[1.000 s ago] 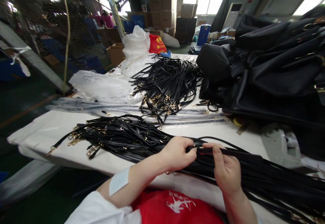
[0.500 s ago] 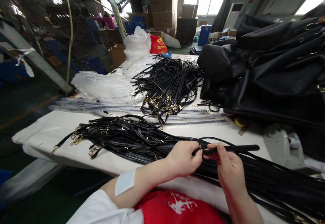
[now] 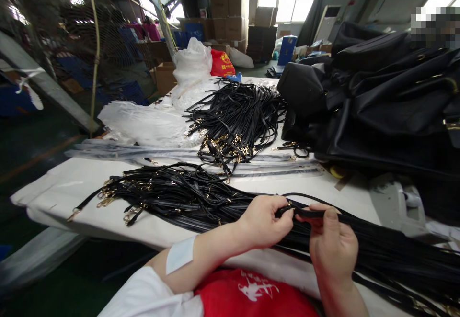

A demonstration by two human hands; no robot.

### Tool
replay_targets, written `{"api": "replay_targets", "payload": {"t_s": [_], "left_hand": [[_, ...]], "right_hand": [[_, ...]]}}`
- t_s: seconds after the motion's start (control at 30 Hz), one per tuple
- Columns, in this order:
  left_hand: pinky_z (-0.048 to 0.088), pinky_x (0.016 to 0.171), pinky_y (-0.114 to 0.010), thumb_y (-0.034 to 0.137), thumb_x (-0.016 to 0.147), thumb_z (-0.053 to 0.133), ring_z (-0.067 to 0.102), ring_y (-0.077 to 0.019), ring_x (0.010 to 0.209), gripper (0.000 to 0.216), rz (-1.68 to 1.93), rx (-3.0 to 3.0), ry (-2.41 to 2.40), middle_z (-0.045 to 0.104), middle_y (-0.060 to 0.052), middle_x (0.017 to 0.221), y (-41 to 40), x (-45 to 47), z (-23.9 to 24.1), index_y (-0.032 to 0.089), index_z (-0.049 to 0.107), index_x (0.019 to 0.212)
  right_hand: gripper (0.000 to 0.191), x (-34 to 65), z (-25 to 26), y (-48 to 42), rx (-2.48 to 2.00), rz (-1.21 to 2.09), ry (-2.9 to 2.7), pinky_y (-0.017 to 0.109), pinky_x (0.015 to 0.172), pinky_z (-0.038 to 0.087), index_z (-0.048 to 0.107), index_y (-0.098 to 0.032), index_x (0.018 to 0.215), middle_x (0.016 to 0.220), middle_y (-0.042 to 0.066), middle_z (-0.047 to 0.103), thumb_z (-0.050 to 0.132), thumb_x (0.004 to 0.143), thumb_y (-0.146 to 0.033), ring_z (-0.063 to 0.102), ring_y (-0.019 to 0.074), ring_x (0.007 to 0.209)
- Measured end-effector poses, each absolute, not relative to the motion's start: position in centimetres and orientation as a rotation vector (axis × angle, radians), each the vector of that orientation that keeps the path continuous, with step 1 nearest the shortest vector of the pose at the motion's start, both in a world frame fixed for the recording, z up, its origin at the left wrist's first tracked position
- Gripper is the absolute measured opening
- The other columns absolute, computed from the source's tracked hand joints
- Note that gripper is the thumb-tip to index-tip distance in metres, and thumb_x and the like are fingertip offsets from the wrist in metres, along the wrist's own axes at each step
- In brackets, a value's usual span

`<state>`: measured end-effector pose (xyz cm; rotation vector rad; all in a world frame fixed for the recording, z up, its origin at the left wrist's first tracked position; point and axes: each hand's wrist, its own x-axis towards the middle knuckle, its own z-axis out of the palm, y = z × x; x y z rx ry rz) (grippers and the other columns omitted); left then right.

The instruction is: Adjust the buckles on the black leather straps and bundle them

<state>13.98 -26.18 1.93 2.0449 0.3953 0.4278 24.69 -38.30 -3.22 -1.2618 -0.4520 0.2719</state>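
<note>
Both hands hold one black strap (image 3: 305,213) just above the front edge of the table. My left hand (image 3: 266,222) pinches it beside a small gold-coloured metal fitting. My right hand (image 3: 334,240) is closed on the same strap a short way to the right, thumb on top. Under and around the hands lies a long bundle of black straps (image 3: 194,192), with gold-coloured clasps at its left end. Behind it is a second heap of black straps (image 3: 240,111) with gold-coloured hooks.
Black bags (image 3: 391,96) are piled high on the right. Clear plastic bags (image 3: 143,123) lie at the back left, and long plastic sleeves (image 3: 108,150) stretch across the white table (image 3: 64,183). A pale grey device (image 3: 395,207) stands at right. Cardboard boxes (image 3: 230,15) are stacked far behind.
My right hand has turned and closed further round the strap; the strap's free end that stuck out to the right no longer shows. Both hands have shifted slightly right.
</note>
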Motion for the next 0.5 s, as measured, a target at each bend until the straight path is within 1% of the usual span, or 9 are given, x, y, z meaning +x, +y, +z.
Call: {"api": "replay_targets", "payload": {"t_s": [0.13, 0.27, 0.37, 0.43, 0.5], "left_hand": [[0.027, 0.052, -0.024, 0.03, 0.086, 0.047, 0.041, -0.0105, 0.056, 0.025, 0.417, 2.069, 0.423, 0.044, 0.004, 0.057, -26.1, 14.0, 1.8, 0.018, 0.048, 0.064], [0.026, 0.051, -0.024, 0.029, 0.087, 0.047, 0.038, -0.0098, 0.055, 0.028, 0.345, 2.054, 0.42, 0.04, 0.005, 0.055, -26.1, 13.9, 2.4, 0.018, 0.044, 0.061], [0.027, 0.051, -0.023, 0.03, 0.088, 0.047, 0.037, -0.0096, 0.056, 0.029, 0.31, 2.036, 0.373, 0.04, 0.005, 0.056, -26.1, 13.7, 2.7, 0.018, 0.046, 0.062], [0.027, 0.051, -0.023, 0.03, 0.088, 0.048, 0.037, -0.0095, 0.055, 0.028, 0.31, 2.061, 0.362, 0.041, 0.005, 0.056, -26.1, 13.6, 2.7, 0.017, 0.05, 0.063], [0.028, 0.051, -0.023, 0.029, 0.088, 0.049, 0.039, -0.0097, 0.055, 0.026, 0.307, 2.103, 0.364, 0.043, 0.004, 0.056, -26.1, 13.6, 2.6, 0.016, 0.056, 0.065]], "right_hand": [[0.041, 24.6, -4.0, -38.6, -1.459, 0.053, -0.603, 0.038, 0.069, 0.058, 0.071, -0.014, 0.092, 0.086, 0.01, 0.075, 0.052, 0.098, -0.05, 0.073, 0.0239, 0.073], [0.041, 24.9, -3.7, -38.7, -1.517, -0.06, -0.647, 0.04, 0.076, 0.057, 0.072, -0.015, 0.088, 0.084, 0.011, 0.075, 0.051, 0.098, -0.049, 0.073, 0.0257, 0.078], [0.04, 25.4, -3.2, -38.6, -1.45, 0.063, -0.569, 0.037, 0.07, 0.056, 0.071, -0.016, 0.085, 0.079, 0.009, 0.074, 0.054, 0.097, -0.049, 0.072, 0.0241, 0.071], [0.037, 25.7, -3.0, -38.5, -1.393, 0.175, -0.513, 0.033, 0.062, 0.055, 0.07, -0.016, 0.085, 0.074, 0.007, 0.073, 0.057, 0.095, -0.049, 0.07, 0.0216, 0.064], [0.036, 25.9, -3.0, -38.3, -1.382, 0.218, -0.483, 0.031, 0.057, 0.053, 0.07, -0.016, 0.086, 0.071, 0.006, 0.072, 0.06, 0.094, -0.049, 0.068, 0.0193, 0.058]]}}
